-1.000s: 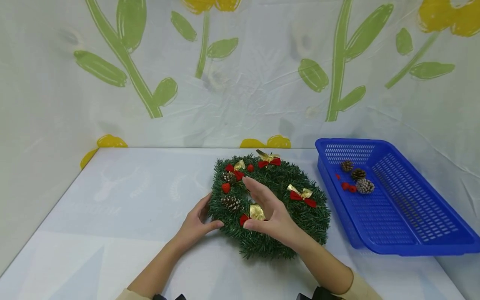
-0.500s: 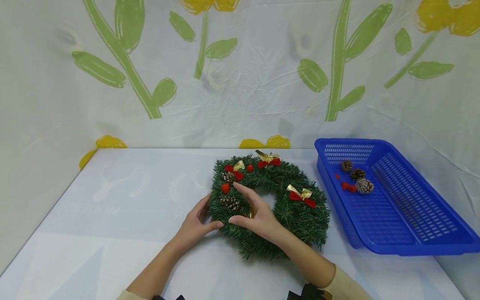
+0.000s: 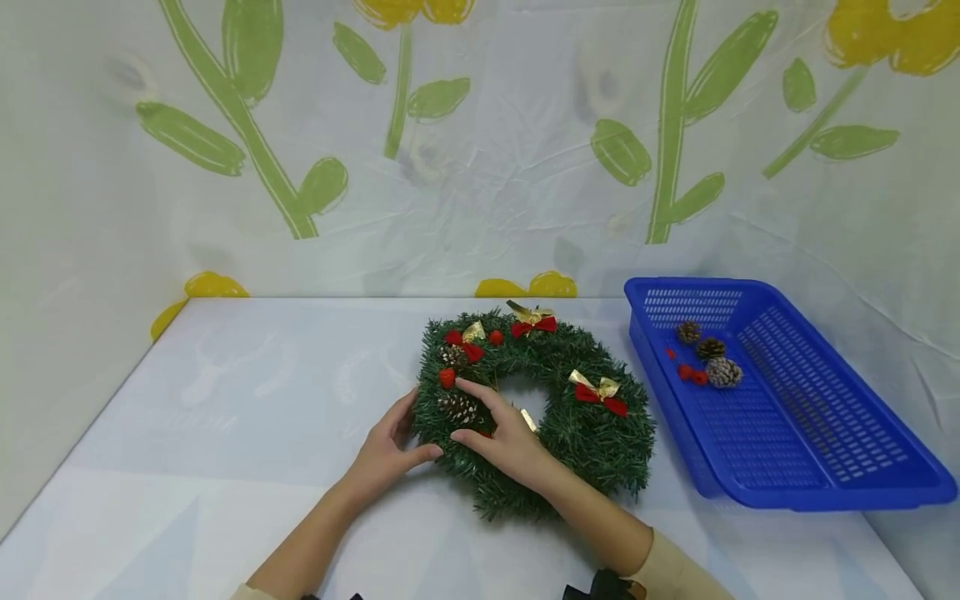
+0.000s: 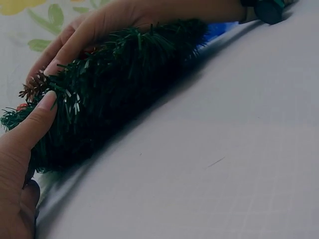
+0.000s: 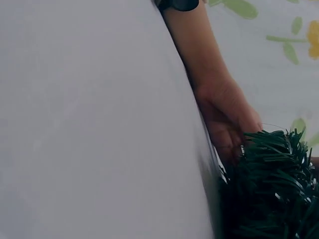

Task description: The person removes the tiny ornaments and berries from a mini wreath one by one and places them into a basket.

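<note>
Green, bristly, ring-shaped wreath (image 3: 600, 446): my left hand (image 3: 386, 457) grips its left rim; my right hand (image 3: 510, 442), thumb and forefinger parted, is beside a brown, white-tipped pinecone (image 3: 457, 407).

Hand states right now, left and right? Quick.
Left hand: closed, holding the wreath by its outer edge.
Right hand: open, thumb and fingers apart over the wreath near a pinecone; contact unclear.
</note>
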Motion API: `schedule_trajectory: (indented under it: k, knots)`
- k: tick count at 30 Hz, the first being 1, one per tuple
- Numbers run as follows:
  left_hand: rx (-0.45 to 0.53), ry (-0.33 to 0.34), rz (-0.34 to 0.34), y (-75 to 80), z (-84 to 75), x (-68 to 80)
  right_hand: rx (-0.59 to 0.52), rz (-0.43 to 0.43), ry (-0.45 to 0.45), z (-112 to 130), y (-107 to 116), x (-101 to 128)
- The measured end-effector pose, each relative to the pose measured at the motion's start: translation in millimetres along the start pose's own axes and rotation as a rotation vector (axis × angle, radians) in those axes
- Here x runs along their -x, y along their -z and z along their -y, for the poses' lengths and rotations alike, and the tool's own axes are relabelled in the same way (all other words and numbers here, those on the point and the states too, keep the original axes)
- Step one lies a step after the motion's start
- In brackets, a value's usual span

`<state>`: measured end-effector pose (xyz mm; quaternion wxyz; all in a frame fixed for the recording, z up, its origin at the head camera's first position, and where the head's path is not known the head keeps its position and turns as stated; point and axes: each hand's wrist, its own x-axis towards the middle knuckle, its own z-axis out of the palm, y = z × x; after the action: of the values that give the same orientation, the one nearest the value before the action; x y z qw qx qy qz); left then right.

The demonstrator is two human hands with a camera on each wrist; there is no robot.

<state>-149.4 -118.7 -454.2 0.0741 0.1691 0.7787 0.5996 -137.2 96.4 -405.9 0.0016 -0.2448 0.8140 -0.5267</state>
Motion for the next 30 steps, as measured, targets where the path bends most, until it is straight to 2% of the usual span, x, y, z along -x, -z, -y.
schedule_trajectory:
  k: [9, 14, 23, 30]
  knots:
    - [0.005, -0.035, -0.001, 0.0, 0.2, -0.5, 0.071, -0.064, -0.012, 1.2, -0.7, -0.8]
    - [0.007, -0.042, 0.0, -1.0, -0.8, 0.5, 0.043, -0.083, -0.012, -0.8, -1.9, 0.8]
    - [-0.005, -0.043, -0.005, -1.5, -0.1, 0.6, -0.079, -0.13, 0.012, -0.3, -2.3, 2.2]
    - [-0.014, -0.058, -0.004, -1.2, 1.3, -0.3, -0.078, -0.127, 0.025, 0.1, -2.1, 2.5]
